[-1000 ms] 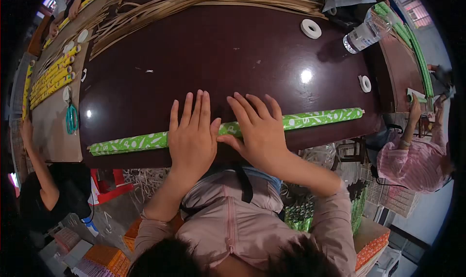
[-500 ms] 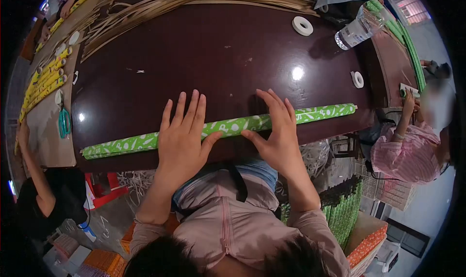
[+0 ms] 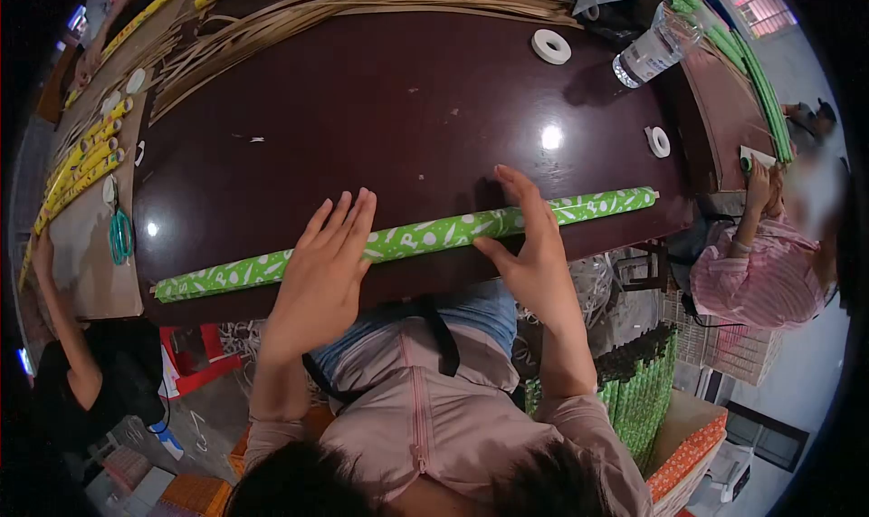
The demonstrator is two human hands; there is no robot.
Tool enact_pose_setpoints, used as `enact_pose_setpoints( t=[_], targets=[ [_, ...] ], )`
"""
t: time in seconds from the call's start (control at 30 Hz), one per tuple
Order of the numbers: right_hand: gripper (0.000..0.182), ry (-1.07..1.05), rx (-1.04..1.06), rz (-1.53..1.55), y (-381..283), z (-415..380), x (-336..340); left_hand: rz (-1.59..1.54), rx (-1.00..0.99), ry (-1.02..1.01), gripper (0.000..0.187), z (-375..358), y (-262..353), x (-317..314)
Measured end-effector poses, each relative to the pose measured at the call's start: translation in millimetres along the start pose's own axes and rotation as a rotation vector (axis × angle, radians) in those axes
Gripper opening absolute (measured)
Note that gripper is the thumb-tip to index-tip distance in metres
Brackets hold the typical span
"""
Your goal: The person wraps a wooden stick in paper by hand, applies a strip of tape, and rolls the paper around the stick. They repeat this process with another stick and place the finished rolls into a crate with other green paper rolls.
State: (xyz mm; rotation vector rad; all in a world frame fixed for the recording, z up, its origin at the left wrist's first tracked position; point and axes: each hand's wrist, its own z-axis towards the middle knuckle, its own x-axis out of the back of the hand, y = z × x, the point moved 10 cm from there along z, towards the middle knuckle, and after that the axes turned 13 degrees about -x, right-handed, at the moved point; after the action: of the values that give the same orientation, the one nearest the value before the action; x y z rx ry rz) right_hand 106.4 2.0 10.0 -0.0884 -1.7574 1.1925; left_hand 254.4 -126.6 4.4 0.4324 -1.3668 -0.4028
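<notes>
A long roll in green patterned wrapping paper (image 3: 425,238) lies along the near edge of the dark table, its right end slightly farther away. My left hand (image 3: 319,277) rests over the roll left of its middle, fingers stretched out flat and the thumb close alongside. Right of the middle, my right hand (image 3: 534,250) lies across the same roll, open, with the thumb on the near side and the fingers reaching past the far side.
Long brown strips (image 3: 362,1) lie along the table's far side. A white tape roll (image 3: 551,47), a plastic bottle (image 3: 647,55) and a smaller tape roll (image 3: 658,142) stand at right. Green-handled scissors (image 3: 119,232) and yellow rolls (image 3: 86,168) lie left. Other people (image 3: 756,277) work on both sides.
My left hand has slid left and nearer to me, its fingers drawn closer together. My right hand has shifted slightly right along the roll.
</notes>
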Motion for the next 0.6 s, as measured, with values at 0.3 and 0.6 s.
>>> enact_pose_setpoints(
  t=[0.3,0.6],
  targets=[
    [0.078,-0.061,-0.041,0.108,36,7,35,-0.376,0.014,0.111,0.083,-7,-10,19],
    [0.077,0.042,0.042,-0.068,25,11,31,0.056,0.118,0.153,0.062,2,-17,10]
  ],
)
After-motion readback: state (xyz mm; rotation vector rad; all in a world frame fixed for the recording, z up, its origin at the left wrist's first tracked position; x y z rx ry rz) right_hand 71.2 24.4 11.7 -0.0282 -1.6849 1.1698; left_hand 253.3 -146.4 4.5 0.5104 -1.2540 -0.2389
